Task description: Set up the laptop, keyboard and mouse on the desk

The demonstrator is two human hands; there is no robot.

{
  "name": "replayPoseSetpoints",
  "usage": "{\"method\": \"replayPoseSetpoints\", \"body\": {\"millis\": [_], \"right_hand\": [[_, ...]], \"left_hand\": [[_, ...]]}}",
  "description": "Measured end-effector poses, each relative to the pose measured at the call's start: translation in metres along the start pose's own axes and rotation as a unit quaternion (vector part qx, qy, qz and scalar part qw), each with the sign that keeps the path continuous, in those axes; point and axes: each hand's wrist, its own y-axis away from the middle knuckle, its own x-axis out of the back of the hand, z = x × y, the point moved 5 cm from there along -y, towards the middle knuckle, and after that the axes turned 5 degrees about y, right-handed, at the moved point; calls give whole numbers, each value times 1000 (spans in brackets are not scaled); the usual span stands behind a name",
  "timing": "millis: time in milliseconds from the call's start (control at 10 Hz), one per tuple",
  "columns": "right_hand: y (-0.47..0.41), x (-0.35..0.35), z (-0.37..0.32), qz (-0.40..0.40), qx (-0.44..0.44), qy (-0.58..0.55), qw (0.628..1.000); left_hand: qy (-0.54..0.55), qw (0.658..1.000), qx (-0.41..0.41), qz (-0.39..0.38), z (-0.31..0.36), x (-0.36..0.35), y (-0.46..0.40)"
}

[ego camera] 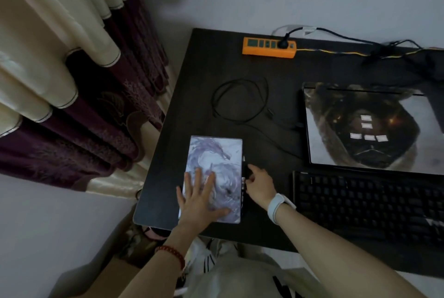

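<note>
While your left hand (pixel 200 198) is lying flat with fingers spread on the pale swirl-patterned rectangular mouse pad (pixel 216 160), your right hand (pixel 258 183) is curling around a small dark object at the pad's right edge; I cannot tell what it is. The closed laptop with the dark picture skin (pixel 367 127) is lying on the dark tabletop (pixel 192 96), just behind the black keyboard (pixel 367 204).
</note>
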Motion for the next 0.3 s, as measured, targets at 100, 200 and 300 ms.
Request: {"method": "replayPoseSetpoints", "body": {"millis": [100,200,300], "right_hand": [[11,-5,-4,-9,33,32,999],[14,-3,-5,-12,32,39,999],[16,5,-8,-30,25,45,998]], "left_hand": [[-8,1000,-8,3,-4,0,0],[-14,1000,-4,-13,-2,1,1],[-36,999,0,-24,5,7,2]]}}
